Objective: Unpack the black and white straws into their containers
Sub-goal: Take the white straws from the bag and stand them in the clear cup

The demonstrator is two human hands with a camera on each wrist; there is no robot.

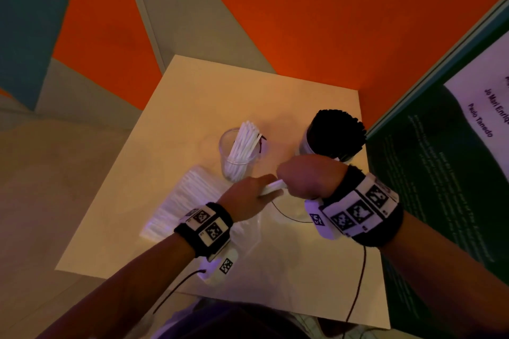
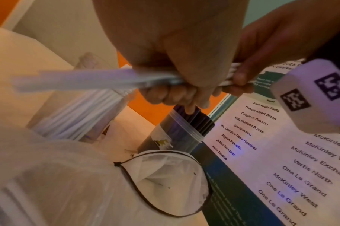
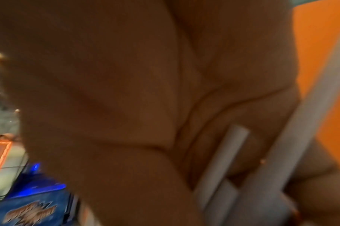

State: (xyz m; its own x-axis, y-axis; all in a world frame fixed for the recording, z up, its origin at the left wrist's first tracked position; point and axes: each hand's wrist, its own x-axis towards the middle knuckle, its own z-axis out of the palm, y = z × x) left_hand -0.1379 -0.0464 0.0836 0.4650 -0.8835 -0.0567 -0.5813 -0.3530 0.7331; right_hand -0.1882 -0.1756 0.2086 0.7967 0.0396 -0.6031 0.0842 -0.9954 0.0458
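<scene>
Both hands are gripping one small bundle of white straws (image 1: 272, 188) above the desk (image 1: 192, 85). The left hand (image 1: 249, 197) is curling its fingers (image 2: 171, 93) round the bundle's middle, and the right hand (image 1: 308, 175) is pinching the end nearest it with thumb and fingertips (image 2: 240, 76). The right wrist view is blurred, showing only palm and a few straws (image 3: 221, 165) against it.

Just beyond the left hand a clear cup (image 1: 227, 143) is holding more white straws, leaning. Beyond the right hand a clear jar (image 1: 308, 143) is standing packed with black straws (image 1: 340, 132). Left of the left hand a flat pack of white straws (image 1: 190, 201) is lying in plastic. Under the wrists an opened plastic bag (image 2: 175, 175) and a thin black cord (image 1: 289, 216) are lying on the desk.
</scene>
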